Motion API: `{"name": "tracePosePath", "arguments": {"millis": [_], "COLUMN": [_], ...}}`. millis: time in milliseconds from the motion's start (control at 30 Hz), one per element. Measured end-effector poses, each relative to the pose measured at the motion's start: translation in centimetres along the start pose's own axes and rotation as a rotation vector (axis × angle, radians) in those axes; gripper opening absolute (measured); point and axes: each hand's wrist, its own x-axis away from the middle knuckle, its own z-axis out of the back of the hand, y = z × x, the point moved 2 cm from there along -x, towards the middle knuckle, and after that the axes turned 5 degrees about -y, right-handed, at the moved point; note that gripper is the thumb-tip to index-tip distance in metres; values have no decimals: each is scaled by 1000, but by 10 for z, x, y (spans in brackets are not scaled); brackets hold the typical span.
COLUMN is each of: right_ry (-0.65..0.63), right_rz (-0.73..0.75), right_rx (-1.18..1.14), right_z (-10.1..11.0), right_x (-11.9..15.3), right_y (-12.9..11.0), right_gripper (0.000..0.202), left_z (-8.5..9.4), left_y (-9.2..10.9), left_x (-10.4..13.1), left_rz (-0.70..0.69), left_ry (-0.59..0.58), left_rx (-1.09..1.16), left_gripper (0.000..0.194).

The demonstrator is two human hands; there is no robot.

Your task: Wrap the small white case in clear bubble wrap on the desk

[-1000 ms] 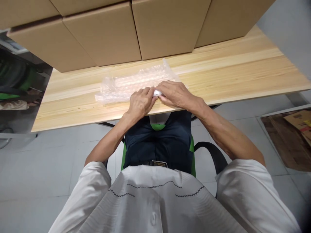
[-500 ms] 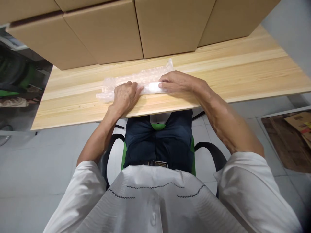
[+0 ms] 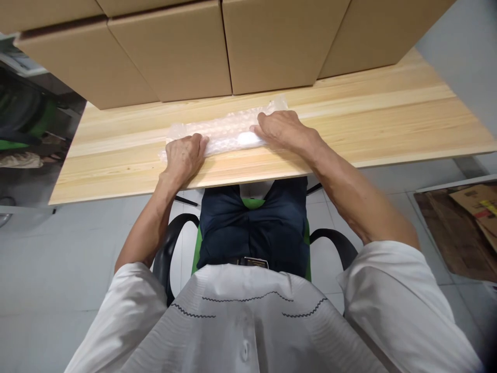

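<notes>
A strip of clear bubble wrap (image 3: 221, 126) lies on the wooden table in front of me. Along its near edge a small white object (image 3: 249, 138) shows through a fold of the wrap; its kind cannot be made out. My left hand (image 3: 185, 154) is closed on the left end of the folded edge, its thumb and fingers pressed together. On the other side, my right hand (image 3: 280, 128) grips the wrap's right end, close beside the white object. Its lower fingers are hidden under the palm.
Large cardboard boxes (image 3: 171, 57) stand side by side along the back of the table (image 3: 380, 124). Below the near edge are my legs and a green chair with black armrests (image 3: 334, 241). Flattened cardboard (image 3: 450, 233) lies at the right, low down.
My left hand has slid leftward along the wrap toward its end. The right hand has shifted slightly, and the wrap's folded edge now lies flatter, with more of it uncovered between the hands.
</notes>
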Motion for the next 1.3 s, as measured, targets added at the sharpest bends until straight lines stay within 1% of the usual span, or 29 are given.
{"name": "tracePosePath", "arguments": {"millis": [67, 133, 200, 300, 400, 500, 567, 600, 667, 733, 767, 867, 900, 967, 1000, 1067, 1167, 1233, 1300], "right_ry": [7, -37, -86, -103, -97, -90, -74, -61, -39, -31, -29, -33, -34, -27, -18, 20, 84, 84, 52], "right_rz": [-55, -154, -221, -238, -236, -240, -241, -241, -232, -223, -220, -223, -226, -227, -223, -190, -159, -203, -285], "right_rx": [51, 135, 196, 215, 232, 253, 242, 229, 197, 174, 168, 173, 180, 187, 183, 161, 132, 132, 151], "right_z": [-3, -2, 0, 4, 5, 3, 1, 0, -3, -4, -4, -2, -1, -2, -2, -5, -6, -3, 4], "right_x": [-2, -2, 1, 5, 6, 3, 0, -2, -4, -5, -5, -4, -3, -2, -2, -2, 1, 6, 13], "right_y": [-6, -14, -23, -33, -39, -38, -33, -29, -22, -16, -15, -13, -13, -12, -10, -6, 2, 7, 12], "right_gripper": [73, 77, 77, 73, 63, 56, 52, 52, 54, 58, 60, 60, 59, 57, 57, 59, 64, 62, 55], "left_z": [3, 7, 11, 16, 19, 23, 28, 31, 33, 30, 27, 8, 2, -10, -15, -21, -24, -25, -26], "left_y": [-3, -5, -10, -23, -42, -58, -60, -58, -44, -17, 1, 56, 72, 95, 102, 109, 107, 105, 103], "left_x": [4, 7, 9, 10, 13, 19, 24, 26, 29, 28, 25, 11, 6, -4, -8, -12, -13, -13, -13], "left_rz": [38, 90, 146, 210, 260, 268, 259, 249, 200, 71, -12, -349, -435, -522, -532, -515, -484, -483, -488], "left_ry": [-21, -56, -87, -99, -79, -37, 19, 52, 105, 130, 131, 86, 73, 24, -8, -50, -55, -51, -46], "left_rx": [-40, -126, -207, -249, -224, -158, -125, -114, -96, -71, -63, -12, -15, -35, -48, -64, -69, -68, -63], "left_gripper": [51, 58, 64, 62, 59, 63, 67, 68, 69, 68, 66, 59, 57, 52, 49, 45, 45, 46, 48]}}
